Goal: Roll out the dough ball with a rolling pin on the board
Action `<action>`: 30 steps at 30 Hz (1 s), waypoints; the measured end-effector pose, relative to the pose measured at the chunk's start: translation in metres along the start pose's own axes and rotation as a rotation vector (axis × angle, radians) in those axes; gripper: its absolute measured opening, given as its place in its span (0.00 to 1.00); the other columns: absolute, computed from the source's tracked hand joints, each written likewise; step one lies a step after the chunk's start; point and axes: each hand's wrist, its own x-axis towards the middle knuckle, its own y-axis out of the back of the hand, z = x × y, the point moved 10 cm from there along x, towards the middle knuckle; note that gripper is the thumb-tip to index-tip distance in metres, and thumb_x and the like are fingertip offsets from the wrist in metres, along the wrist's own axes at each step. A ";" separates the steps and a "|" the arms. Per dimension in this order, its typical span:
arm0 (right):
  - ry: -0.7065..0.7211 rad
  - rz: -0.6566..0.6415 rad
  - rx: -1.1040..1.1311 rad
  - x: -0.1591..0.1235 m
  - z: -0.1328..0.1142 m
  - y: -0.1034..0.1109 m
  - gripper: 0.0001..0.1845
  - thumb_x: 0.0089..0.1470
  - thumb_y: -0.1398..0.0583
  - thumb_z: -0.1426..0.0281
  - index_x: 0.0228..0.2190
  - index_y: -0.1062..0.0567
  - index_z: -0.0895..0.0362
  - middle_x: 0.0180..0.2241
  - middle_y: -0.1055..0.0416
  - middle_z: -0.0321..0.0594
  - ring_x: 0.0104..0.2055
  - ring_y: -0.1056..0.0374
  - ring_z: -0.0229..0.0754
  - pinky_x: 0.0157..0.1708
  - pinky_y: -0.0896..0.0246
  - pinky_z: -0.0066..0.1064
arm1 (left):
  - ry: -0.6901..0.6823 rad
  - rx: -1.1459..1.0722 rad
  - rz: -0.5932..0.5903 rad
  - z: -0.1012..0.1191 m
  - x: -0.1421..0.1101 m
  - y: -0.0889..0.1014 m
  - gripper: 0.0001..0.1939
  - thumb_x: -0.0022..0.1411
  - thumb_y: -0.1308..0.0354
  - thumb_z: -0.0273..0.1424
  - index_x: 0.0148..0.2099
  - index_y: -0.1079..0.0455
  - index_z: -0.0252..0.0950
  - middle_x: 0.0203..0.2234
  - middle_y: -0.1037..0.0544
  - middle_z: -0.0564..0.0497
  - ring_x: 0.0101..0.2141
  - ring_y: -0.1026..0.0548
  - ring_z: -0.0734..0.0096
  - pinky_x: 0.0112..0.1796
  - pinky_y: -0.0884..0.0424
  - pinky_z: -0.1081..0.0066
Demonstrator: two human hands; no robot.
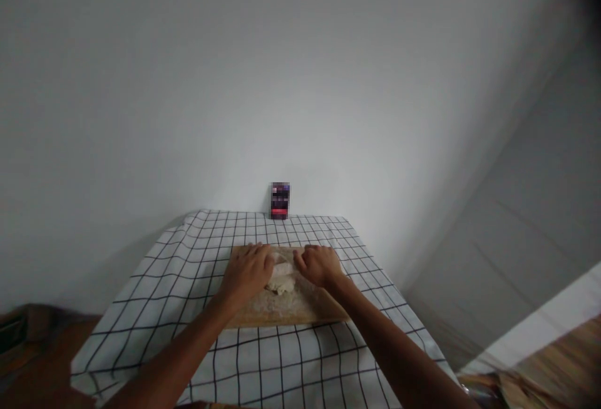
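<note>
A wooden board [282, 316], dusted with flour, lies in front of me with a small lump of pale dough [282, 285] near its middle. Just behind the lump, a pale bar that looks like a floury rolling pin [283, 269] runs from hand to hand. My left hand [251, 266] is curled over its left end, and my right hand [320, 265] is closed in a fist at its right end. Both hands cover the ends of the bar, so its full length is hidden.
Under the board is a table with a white, black-checked cloth [183, 277]. A small dark upright object [280, 201], pixelated, leans against the white wall [282, 83] at the table's far edge. At lower left, a dark box-like thing [28, 331] stands beyond the table.
</note>
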 end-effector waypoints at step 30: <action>-0.141 0.050 0.056 -0.030 0.014 0.007 0.35 0.70 0.57 0.51 0.30 0.18 0.54 0.32 0.19 0.47 0.35 0.23 0.47 0.33 0.40 0.32 | -0.149 -0.220 -0.240 0.036 0.021 -0.001 0.18 0.64 0.56 0.34 0.52 0.33 0.45 0.49 0.22 0.50 0.49 0.27 0.59 0.50 0.34 0.58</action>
